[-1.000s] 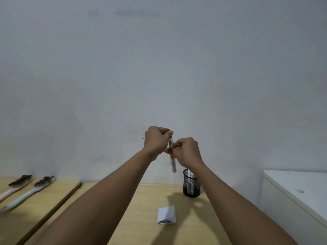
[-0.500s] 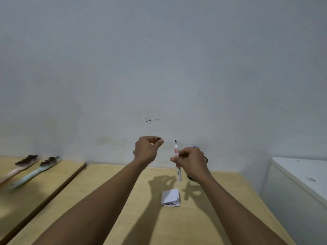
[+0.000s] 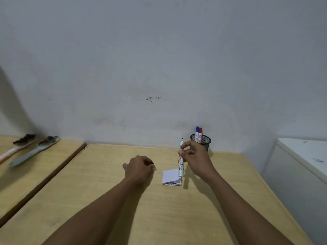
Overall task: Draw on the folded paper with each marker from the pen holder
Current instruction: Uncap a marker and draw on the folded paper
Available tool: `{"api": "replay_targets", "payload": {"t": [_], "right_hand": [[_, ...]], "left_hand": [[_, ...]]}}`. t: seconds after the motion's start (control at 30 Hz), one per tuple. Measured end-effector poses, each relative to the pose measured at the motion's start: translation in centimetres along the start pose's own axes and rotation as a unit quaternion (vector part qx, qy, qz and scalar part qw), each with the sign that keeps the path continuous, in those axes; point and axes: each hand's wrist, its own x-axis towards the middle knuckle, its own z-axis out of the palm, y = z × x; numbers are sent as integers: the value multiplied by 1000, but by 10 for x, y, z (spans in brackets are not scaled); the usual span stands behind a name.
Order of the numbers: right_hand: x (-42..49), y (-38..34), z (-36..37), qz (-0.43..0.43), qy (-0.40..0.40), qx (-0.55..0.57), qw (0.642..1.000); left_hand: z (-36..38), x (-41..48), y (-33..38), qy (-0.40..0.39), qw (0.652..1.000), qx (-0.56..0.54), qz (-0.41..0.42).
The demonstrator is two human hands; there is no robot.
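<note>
My right hand [image 3: 194, 156] holds a white marker [image 3: 180, 162] upright, its uncapped black tip pointing up, just above the right edge of the folded white paper [image 3: 170, 176] that lies on the wooden table [image 3: 106, 200]. Left of the paper, my left hand [image 3: 138, 167] rests low over the table, closed on the marker's black cap [image 3: 151, 163], which shows at the fingertips. Behind my right hand a black mesh pen holder [image 3: 203, 140] stands by the wall with a blue marker [image 3: 197, 132] and a red marker [image 3: 200, 133] in it.
Two worn brushes [image 3: 33, 149] lie on a second wooden table at the far left, with a dark gap between the two tables. A white cabinet [image 3: 304, 152] stands to the right of the table. A grey wall runs close behind the table.
The hands pulled apart from the marker, the cap coming off in my left hand. Both hands have lowered toward the table, the left one down beside the paper. The view tilted down.
</note>
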Motion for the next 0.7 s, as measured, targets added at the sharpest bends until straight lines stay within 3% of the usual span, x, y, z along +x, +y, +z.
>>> {"api": "replay_targets", "payload": {"t": [0.1, 0.2, 0.33, 0.47, 0.7], "right_hand": [[1, 4, 1, 9, -9, 27, 1000], [3, 7, 0, 55, -17, 130, 990], [3, 15, -1, 96, -36, 277, 955], [3, 26, 17, 62, -12, 209, 976], [12, 50, 59, 71, -51, 73, 994]], "left_hand": [[1, 0, -5, -11, 1000, -1, 0], [2, -5, -7, -1, 1000, -6, 4], [8, -31, -4, 119, 990, -14, 69], [17, -48, 2, 71, 972, 101, 202], [24, -40, -6, -24, 969, 154, 192]]}}
